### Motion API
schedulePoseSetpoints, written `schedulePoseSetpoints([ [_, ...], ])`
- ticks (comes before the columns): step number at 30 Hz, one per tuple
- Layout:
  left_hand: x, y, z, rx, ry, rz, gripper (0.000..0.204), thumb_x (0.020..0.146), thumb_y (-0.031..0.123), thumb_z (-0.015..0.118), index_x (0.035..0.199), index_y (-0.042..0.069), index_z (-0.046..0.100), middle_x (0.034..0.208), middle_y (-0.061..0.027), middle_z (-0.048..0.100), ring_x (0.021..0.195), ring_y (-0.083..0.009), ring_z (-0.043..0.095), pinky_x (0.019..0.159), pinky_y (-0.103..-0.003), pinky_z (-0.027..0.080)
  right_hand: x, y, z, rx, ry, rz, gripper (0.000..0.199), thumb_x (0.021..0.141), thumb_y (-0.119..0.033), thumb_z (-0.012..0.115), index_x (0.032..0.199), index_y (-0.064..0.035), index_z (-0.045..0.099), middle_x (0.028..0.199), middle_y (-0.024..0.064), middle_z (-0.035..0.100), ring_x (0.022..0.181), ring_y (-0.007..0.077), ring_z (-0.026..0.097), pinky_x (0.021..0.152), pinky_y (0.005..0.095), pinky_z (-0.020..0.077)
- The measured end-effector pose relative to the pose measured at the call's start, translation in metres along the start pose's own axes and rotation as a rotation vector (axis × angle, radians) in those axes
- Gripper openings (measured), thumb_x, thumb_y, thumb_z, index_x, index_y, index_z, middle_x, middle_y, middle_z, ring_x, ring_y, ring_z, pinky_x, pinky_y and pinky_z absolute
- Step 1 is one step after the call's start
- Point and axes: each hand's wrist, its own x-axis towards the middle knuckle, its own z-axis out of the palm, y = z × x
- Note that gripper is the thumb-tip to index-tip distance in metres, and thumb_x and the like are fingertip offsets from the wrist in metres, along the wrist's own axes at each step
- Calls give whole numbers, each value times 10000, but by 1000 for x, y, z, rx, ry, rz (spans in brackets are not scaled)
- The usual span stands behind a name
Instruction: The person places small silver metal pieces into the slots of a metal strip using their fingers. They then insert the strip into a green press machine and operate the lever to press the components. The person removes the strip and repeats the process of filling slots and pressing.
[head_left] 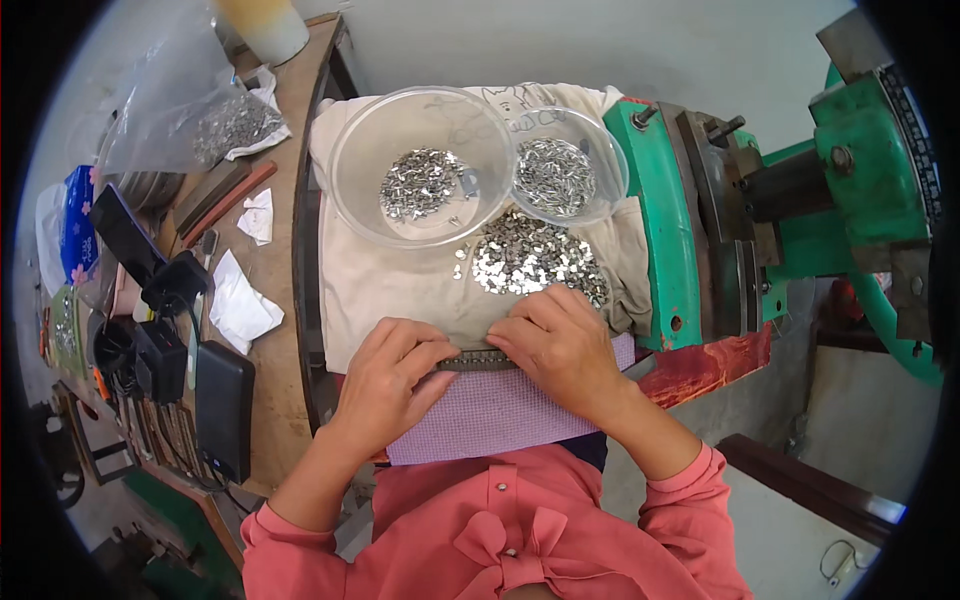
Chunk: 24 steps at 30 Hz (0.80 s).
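Note:
A dark, narrow metal bar (pixel 474 361) with a row of small notches or parts along it lies crosswise at the near edge of the cloth. My left hand (pixel 388 382) grips its left end between thumb and fingers. On the right part, my right hand (pixel 557 350) is closed, with fingertips pressed on the bar; whatever small piece they may pinch is hidden. Just beyond my right fingers spreads a loose heap of small shiny metal pieces (pixel 530 258). Behind it stand a large clear plastic tub (pixel 350 195) and a smaller clear bowl (pixel 612 165), both holding small metal parts.
A beige cloth (pixel 365 300) covers the work surface, with a purple woven mat (pixel 470 415) at its near side. A green machine (pixel 668 240) borders the right. On the wooden table (pixel 285 370) at left are a black power bank (pixel 224 410), tissues and a plastic bag.

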Motion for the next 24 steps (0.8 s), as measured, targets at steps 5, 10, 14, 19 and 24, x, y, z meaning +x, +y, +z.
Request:
schedulePoseSetpoints([
  [5, -7, -5, -4, -48, -21, -25, 337, 704, 57, 833, 1014, 46, 702, 1081, -99, 668, 994, -308, 613, 856, -404, 501, -1, 0, -1, -17, 14, -6, 133, 741, -126, 813, 814, -122, 701, 836, -4, 579, 819, 216, 568, 714, 364, 450],
  [10, -21, -6, -3, -55, 77, -114, 363, 707, 52, 831, 1049, 35, 712, 1159, -112, 684, 1063, -322, 631, 922, -401, 496, -1, -3, 1, -23, 54, 14, 123, 749, -122, 819, 843, -121, 740, 862, -11, 613, 860, 230, 569, 747, 379, 435],
  [14, -34, -1, -1, -62, 148, -201, 367, 724, 36, 816, 1081, 25, 731, 1233, -130, 690, 1154, -330, 635, 989, -416, 477, 2, -10, -2, 178, -17, 183, 79, 785, -149, 812, 847, -122, 772, 890, -14, 649, 908, 230, 559, 809, 380, 406],
  [19, -49, 14, 28, -3, 303, -297, 303, 819, 59, 768, 1118, 28, 732, 1281, -99, 687, 1278, -317, 600, 1077, -501, 416, 10, -22, 6, 271, -124, 279, 97, 818, -220, 798, 870, -137, 792, 930, -34, 671, 988, 210, 538, 896, 384, 339],
  [24, -49, 20, 41, -13, 363, -366, 306, 853, 99, 752, 1157, 69, 742, 1268, -62, 698, 1308, -279, 577, 1137, -482, 332, 16, -32, 14, 267, -193, 294, 114, 820, -250, 799, 877, -152, 798, 955, -49, 669, 1040, 199, 519, 935, 412, 287],
])
